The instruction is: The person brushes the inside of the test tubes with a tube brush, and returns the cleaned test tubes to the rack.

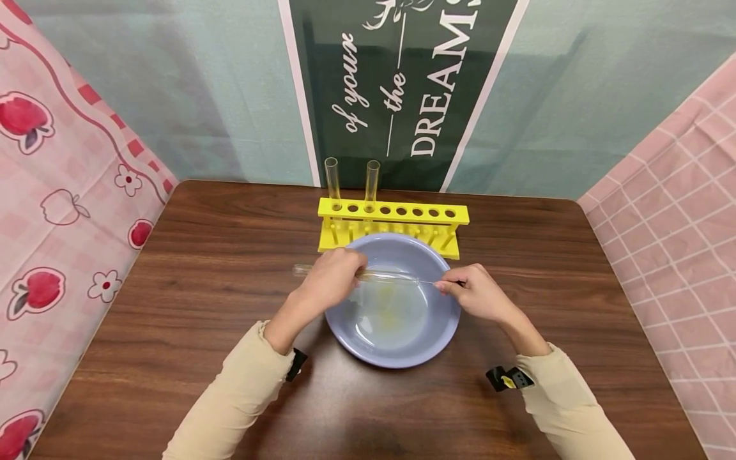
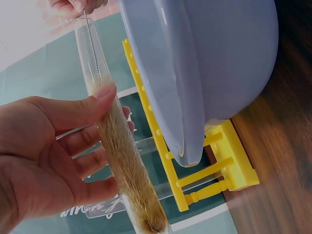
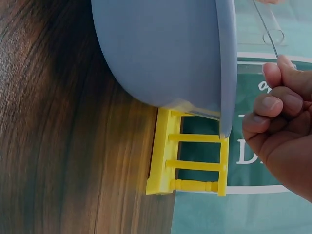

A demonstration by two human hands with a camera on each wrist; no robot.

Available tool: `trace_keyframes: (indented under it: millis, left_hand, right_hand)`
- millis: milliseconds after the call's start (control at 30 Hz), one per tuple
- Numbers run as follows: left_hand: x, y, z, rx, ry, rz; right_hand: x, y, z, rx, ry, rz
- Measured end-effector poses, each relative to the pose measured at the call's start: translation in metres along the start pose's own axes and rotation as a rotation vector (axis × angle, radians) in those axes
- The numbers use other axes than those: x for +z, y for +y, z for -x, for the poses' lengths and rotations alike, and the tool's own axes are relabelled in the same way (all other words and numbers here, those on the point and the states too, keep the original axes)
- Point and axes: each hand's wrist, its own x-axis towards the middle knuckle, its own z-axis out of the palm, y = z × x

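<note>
Over a lavender basin (image 1: 339, 338), my left hand (image 1: 333, 278) grips a clear test tube (image 1: 301, 270) lying nearly level, its mouth toward the right. Inside the tube sits the bristle head of a test tube brush (image 2: 127, 156), seen in the left wrist view with the left thumb and fingers around the glass. My right hand (image 1: 474, 291) pinches the brush's twisted wire handle (image 3: 265, 27) between thumb and forefinger, just beyond the tube's mouth. Shallow liquid (image 1: 397, 319) with a yellowish patch lies in the basin.
Behind the basin stands a yellow test tube rack (image 1: 460, 214). Two test tubes, a left one (image 1: 332, 179) and another (image 1: 372, 182), stand upright in its left holes. All rest on a dark wooden table (image 1: 201, 268), with cloth hangings at the back and sides.
</note>
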Motion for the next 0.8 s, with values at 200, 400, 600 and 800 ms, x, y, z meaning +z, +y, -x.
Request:
trace_keyframes:
  millis: [200, 400, 600, 800]
  left_hand:
    - [0.0022, 0.0037, -0.002, 0.016, 0.009, -0.03]
    - [0.0017, 0.004, -0.0024, 0.042, 0.001, -0.047]
    - [-0.0019, 0.0003, 0.0004, 0.109, -0.03, -0.062]
    - [-0.0001, -0.0046, 0.0031, 0.154, -0.044, -0.077]
  right_hand:
    - [0.004, -0.004, -0.0028, 0.041, -0.004, -0.012]
    - [0.0061, -0.0067, -0.0037, 0.079, -0.008, -0.024]
    - [0.0036, -0.0076, -0.0029, 0.111, 0.007, -0.062]
    - [0.001, -0.0078, -0.0025, 0.125, 0.032, -0.077]
